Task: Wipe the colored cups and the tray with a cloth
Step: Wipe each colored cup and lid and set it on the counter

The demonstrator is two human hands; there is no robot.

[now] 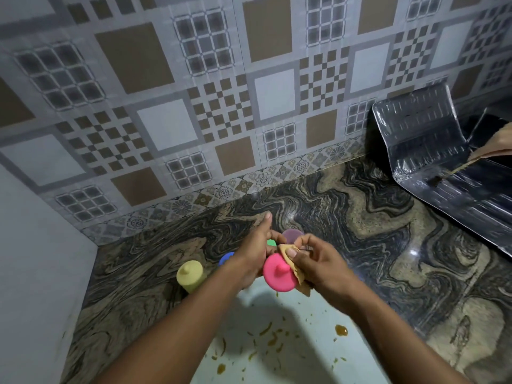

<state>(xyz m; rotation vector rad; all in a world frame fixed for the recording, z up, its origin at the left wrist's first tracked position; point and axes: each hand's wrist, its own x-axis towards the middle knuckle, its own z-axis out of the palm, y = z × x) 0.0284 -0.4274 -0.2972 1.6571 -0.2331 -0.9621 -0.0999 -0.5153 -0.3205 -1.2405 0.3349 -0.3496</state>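
Note:
My left hand (256, 249) grips a pink cup (278, 273) above the far end of a pale tray (291, 345); the cup's knobbed base faces me. My right hand (315, 261) presses a tan cloth (293, 266) against the cup's right side. A yellow cup (191, 275) stands upside down on the counter to the left. A blue cup (226, 257), a green cup (271, 243) and a purple cup (293, 235) show only partly behind my hands. Orange-brown smears and drops spot the tray.
The marbled stone counter (388, 245) meets a patterned tiled wall (194, 120) at the back and a plain wall at the left. A shiny metal sheet (432, 151) leans at the right, where another person's hand (496, 146) holds a thin stick.

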